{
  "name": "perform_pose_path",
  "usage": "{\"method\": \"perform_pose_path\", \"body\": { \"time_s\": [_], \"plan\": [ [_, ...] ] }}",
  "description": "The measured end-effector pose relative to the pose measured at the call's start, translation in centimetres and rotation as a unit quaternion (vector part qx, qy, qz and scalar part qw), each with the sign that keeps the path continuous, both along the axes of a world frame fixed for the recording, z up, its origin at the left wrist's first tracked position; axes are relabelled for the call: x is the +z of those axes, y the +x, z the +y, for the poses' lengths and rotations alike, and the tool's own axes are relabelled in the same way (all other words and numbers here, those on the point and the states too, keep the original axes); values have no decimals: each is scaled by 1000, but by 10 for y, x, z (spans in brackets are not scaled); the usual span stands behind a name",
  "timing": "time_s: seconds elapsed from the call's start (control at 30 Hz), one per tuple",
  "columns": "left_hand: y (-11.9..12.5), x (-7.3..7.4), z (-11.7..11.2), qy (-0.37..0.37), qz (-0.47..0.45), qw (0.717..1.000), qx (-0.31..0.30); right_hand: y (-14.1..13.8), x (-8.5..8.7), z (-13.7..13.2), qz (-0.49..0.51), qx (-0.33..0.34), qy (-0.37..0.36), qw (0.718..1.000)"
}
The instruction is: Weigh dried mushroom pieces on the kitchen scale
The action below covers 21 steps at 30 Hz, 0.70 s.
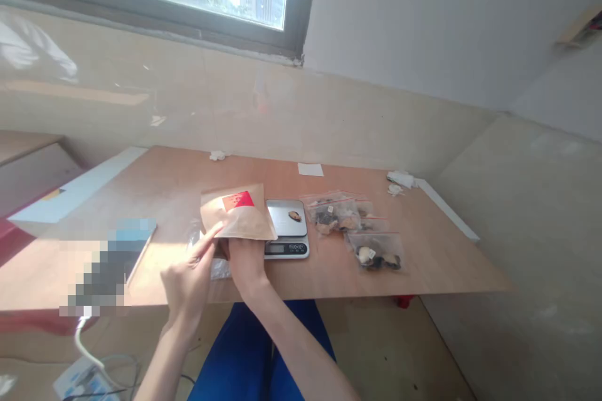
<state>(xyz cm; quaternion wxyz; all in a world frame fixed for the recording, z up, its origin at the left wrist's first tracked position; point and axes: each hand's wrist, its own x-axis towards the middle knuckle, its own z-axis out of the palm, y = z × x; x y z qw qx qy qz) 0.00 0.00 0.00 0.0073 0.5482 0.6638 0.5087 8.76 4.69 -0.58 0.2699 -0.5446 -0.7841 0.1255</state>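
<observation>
My right hand [245, 265] is closed on the lower edge of a brown paper pouch [237, 213] with a red label, holding it above the wooden table [169, 188]. My left hand [188, 282] pinches the pouch's left edge with its fingertips. Just right of the pouch sits a small digital scale [286, 229] with one dark piece [295, 216] on its platform. A clear plastic bag [219, 266] lies under my hands, partly hidden.
Several clear zip bags of dark and pale pieces [338, 216] lie right of the scale, one nearer the front edge [376, 254]. A blurred flat object [113, 260] lies at the left. White scraps [399, 180] sit at the far right edge.
</observation>
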Motion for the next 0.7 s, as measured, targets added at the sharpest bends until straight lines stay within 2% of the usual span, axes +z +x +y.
{"method": "perform_pose_path", "body": {
  "time_s": [0.17, 0.3, 0.53, 0.7],
  "plan": [
    [2, 27, 8, -98, -48, 994, 12, 8, 18, 2, -102, -31, 68, 992],
    [1, 44, 18, -123, -49, 991, 26, 12, 29, 9, -137, -16, 100, 985],
    [-5, 69, 40, -123, -27, 992, 19, 26, 49, 32, -97, 87, 198, 971],
    [-5, 86, 55, -114, -5, 993, -8, 33, 53, 52, -7, 78, 308, 948]
  ]
}}
